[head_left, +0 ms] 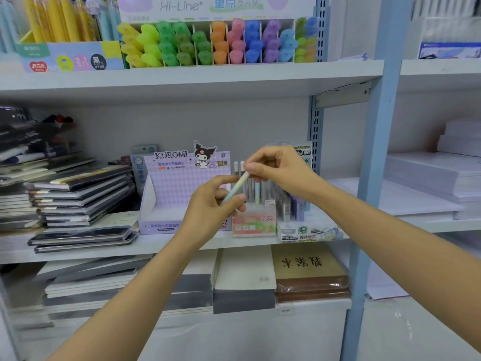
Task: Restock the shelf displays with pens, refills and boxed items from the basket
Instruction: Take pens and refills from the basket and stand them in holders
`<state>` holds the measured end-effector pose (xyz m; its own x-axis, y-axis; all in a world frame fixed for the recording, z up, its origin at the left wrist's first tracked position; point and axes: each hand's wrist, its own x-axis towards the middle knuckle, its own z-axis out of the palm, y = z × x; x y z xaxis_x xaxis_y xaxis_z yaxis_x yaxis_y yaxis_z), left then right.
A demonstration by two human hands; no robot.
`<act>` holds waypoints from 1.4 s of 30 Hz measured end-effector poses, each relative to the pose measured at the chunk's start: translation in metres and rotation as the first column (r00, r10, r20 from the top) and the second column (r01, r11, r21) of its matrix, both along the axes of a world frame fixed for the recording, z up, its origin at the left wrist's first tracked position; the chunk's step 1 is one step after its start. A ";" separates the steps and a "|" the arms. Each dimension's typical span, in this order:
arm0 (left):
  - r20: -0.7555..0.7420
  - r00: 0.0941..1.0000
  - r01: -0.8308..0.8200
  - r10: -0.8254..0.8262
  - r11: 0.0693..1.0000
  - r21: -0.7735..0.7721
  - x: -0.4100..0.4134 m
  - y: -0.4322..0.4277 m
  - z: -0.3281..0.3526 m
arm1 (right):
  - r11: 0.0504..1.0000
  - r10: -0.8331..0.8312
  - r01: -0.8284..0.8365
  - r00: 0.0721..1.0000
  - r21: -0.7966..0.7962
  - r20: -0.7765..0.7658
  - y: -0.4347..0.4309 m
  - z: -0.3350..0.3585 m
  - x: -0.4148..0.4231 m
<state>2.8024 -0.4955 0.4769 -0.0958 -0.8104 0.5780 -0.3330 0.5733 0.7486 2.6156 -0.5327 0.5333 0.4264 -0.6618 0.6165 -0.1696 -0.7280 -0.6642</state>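
Roughly midway: left hand point(214, 204) and right hand point(277, 169) fingers clamped on one pen point(238, 186); soda box point(253, 226) part-filled, Kuromi box point(169, 191) looks empty.

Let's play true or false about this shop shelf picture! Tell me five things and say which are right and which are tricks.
1. The left hand and the right hand both hold one pastel pen. True.
2. The highlighters sit on the shelf below the Kuromi box. False: they are on the shelf above it.
3. The Kuromi box is purple. True.
4. The notebooks are stacked to the right of the Kuromi box. False: they are stacked to its left.
5. The upright pens stand in the pink Fruit Soda box. True.
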 end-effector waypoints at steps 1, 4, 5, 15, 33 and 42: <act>-0.059 0.998 -0.005 0.006 1.000 0.018 0.003 0.001 0.000 | 1.000 -0.013 0.012 0.998 0.024 0.066 -0.001 0.000 -0.006; -0.354 0.935 0.020 0.011 0.996 0.085 0.012 0.003 0.001 | 0.993 -0.052 0.033 0.984 0.112 0.169 -0.004 -0.001 -0.025; -0.452 0.892 0.048 0.003 0.994 0.100 0.013 0.004 0.002 | 0.990 -0.052 0.034 0.990 0.137 0.133 -0.004 -0.002 -0.029; -0.561 0.828 -0.052 -0.001 0.995 -0.079 -0.012 0.006 0.017 | 0.995 -0.056 0.059 0.998 0.077 -0.041 0.012 -0.002 -0.018; 0.600 0.687 -0.151 0.409 0.889 -0.433 -0.004 -0.009 -0.047 | 0.931 -0.343 0.360 0.921 -0.064 0.184 -0.031 -0.004 -0.001; 0.620 0.653 -0.144 0.435 0.875 -0.463 -0.002 -0.011 -0.052 | 0.933 -0.352 0.347 0.935 -0.097 -0.040 -0.050 -0.012 0.009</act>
<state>2.8006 -0.5064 0.4245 -0.3757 -0.6276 0.6819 -0.8566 0.5160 0.0030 2.6242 -0.5827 0.5209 0.2132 -0.7201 0.6603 -0.4586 -0.6705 -0.5832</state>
